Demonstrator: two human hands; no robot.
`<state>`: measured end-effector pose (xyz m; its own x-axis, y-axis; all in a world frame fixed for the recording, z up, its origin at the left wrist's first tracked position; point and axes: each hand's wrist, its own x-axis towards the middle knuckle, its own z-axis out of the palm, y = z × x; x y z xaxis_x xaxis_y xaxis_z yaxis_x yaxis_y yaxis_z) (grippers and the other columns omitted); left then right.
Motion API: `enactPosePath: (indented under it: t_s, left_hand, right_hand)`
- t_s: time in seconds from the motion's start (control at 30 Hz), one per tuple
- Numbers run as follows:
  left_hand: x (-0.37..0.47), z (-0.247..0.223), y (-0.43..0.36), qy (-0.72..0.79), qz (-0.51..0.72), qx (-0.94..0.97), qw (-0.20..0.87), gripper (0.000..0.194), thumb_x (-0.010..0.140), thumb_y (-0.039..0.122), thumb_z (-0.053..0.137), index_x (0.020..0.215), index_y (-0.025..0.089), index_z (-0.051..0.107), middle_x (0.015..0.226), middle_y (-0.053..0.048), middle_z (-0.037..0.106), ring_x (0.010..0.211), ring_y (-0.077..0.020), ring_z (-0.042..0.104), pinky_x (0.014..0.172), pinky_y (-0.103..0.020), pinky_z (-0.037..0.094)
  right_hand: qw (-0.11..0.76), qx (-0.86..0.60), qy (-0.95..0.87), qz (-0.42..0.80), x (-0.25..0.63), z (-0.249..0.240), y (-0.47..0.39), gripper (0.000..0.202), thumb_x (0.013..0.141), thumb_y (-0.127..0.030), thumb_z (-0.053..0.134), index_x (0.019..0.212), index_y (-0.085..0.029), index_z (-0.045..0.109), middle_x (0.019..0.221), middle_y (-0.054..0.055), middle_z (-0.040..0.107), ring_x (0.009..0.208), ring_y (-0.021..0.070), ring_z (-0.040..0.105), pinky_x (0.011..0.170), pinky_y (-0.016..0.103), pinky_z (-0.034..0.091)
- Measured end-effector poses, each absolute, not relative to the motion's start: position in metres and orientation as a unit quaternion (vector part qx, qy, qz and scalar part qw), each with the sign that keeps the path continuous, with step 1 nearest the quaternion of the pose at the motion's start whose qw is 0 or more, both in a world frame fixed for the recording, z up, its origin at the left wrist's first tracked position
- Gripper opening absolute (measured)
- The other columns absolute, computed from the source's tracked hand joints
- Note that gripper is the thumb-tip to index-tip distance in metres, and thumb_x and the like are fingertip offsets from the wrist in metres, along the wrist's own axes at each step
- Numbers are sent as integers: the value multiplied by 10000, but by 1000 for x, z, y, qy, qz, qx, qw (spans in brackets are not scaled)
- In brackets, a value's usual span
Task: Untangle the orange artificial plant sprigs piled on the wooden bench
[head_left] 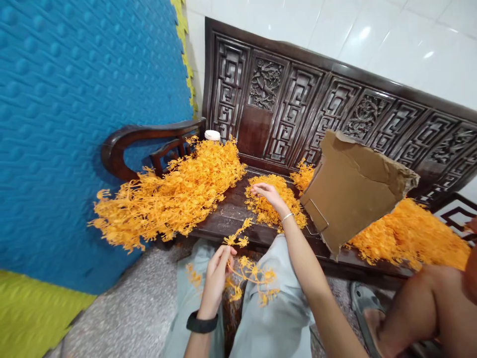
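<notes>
My left hand (219,268), with a dark band at the wrist, pinches an orange plastic sprig (255,271) whose thin branches end in small flower-like heads. The sprig hangs above my knees. Over a small heap of orange pieces (276,219) on the dark wooden bench, my right hand (269,194) reaches out with its fingers extended and nothing visible in them. Left of it lies a big pile of orange sprigs (179,194), spilling over the bench's front edge. Whether my right fingertips touch the small heap, I cannot tell.
A brown cardboard piece (357,184) stands tilted on the bench (231,209), with more orange pieces (410,233) beyond it. A white round container (212,135) sits at the backrest. Another person's leg (436,303) is at right. Blue foam mats (93,124) lie left.
</notes>
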<state>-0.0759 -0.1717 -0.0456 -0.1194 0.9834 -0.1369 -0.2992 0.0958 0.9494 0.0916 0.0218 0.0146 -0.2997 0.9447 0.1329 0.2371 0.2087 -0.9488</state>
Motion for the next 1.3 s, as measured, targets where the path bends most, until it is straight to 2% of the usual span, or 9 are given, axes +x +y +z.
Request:
enactPosePath:
  t_s: [0.1, 0.17, 0.37, 0.47, 0.57, 0.7, 1.0, 1.1, 1.3]
  left_hand:
    - [-80, -46, -171, 490, 580, 350, 548, 382, 693, 542, 557, 737, 162, 557, 474, 53, 402, 433, -71, 342, 409, -178, 232]
    - [-82, -47, -171, 492, 586, 342, 545, 371, 704, 527, 557, 761, 160, 560, 487, 52, 407, 440, -67, 345, 414, -174, 238]
    - [-82, -45, -173, 481, 598, 317, 557, 341, 720, 495, 559, 764, 158, 545, 474, 63, 384, 398, -47, 287, 377, -165, 185]
    - [-84, -44, -174, 481, 597, 308, 563, 325, 729, 480, 552, 748, 156, 535, 465, 63, 382, 385, -42, 275, 365, -160, 157]
    - [-85, -42, -174, 480, 606, 307, 555, 315, 739, 464, 545, 730, 149, 535, 448, 62, 373, 380, -39, 261, 364, -152, 158]
    - [-84, -40, -176, 479, 610, 297, 557, 313, 741, 459, 548, 723, 147, 535, 450, 59, 375, 386, -34, 271, 366, -138, 157]
    - [-74, -37, -182, 451, 604, 300, 585, 295, 762, 439, 536, 739, 145, 548, 466, 57, 382, 378, -25, 240, 355, -132, 134]
    - [-71, -36, -183, 446, 612, 293, 583, 268, 768, 420, 533, 772, 152, 545, 465, 57, 388, 379, -28, 237, 350, -129, 129]
    - [-72, -39, -182, 437, 624, 294, 577, 230, 774, 386, 540, 794, 157, 544, 466, 57, 397, 379, -27, 230, 344, -125, 131]
  right_hand:
    - [230, -335, -719, 564, 75, 27, 5, 467, 779, -528, 476, 984, -137, 629, 964, 100, 651, 848, 147, 613, 734, 268, 469]
    - [138, -279, -745, 590, 66, 34, -6, 484, 751, -524, 520, 1027, -138, 618, 994, 102, 647, 881, 151, 607, 732, 261, 470]
    - [46, -215, -781, 585, 55, 37, -23, 466, 617, -259, 721, 1059, -164, 605, 979, 51, 647, 902, 135, 596, 797, 248, 457]
    - [51, -224, -803, 551, 58, 37, -25, 373, 620, -226, 717, 979, -161, 638, 974, 40, 644, 865, 130, 591, 759, 234, 457]
    - [75, -243, -807, 533, 61, 39, -29, 237, 709, -275, 647, 902, -138, 649, 883, 33, 650, 797, 115, 584, 749, 240, 451]
    - [146, -268, -803, 512, 60, 43, -42, 236, 770, -306, 587, 898, -114, 637, 849, 40, 643, 779, 111, 579, 751, 249, 444]
    - [305, -306, -777, 457, 52, 50, -58, 179, 680, -266, 677, 807, -141, 662, 754, 13, 628, 680, 94, 552, 638, 224, 421]
    - [331, -316, -743, 489, 48, 46, -56, 209, 648, -282, 700, 786, -135, 645, 671, -2, 607, 605, 83, 533, 589, 221, 415]
    - [351, -301, -719, 519, 47, 37, -51, 199, 647, -275, 698, 765, -137, 615, 725, 5, 611, 655, 87, 551, 632, 231, 435]
